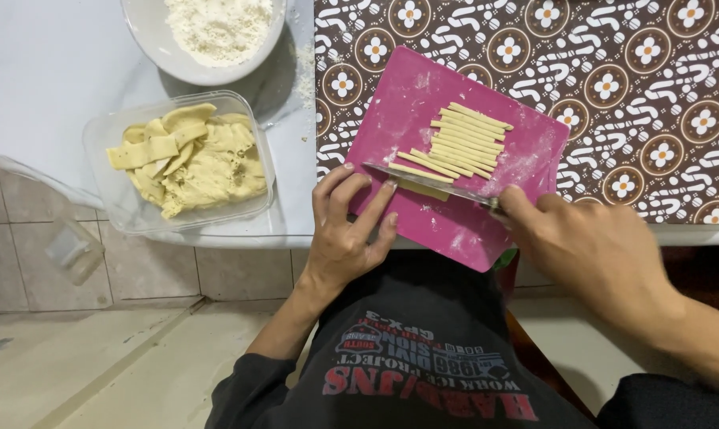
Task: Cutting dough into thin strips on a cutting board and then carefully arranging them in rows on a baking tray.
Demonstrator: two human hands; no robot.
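Lying across the pink plastic cutting board [454, 226], the steel knife [427, 184] is clasped by the right hand [585, 250]; the left hand [345, 238], fingers spread, steadies pale dough strips [462, 143] beyond the blade.

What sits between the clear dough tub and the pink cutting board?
Head view: only bare white tabletop dusted with flour, between the clear tub and the pink cutting board.
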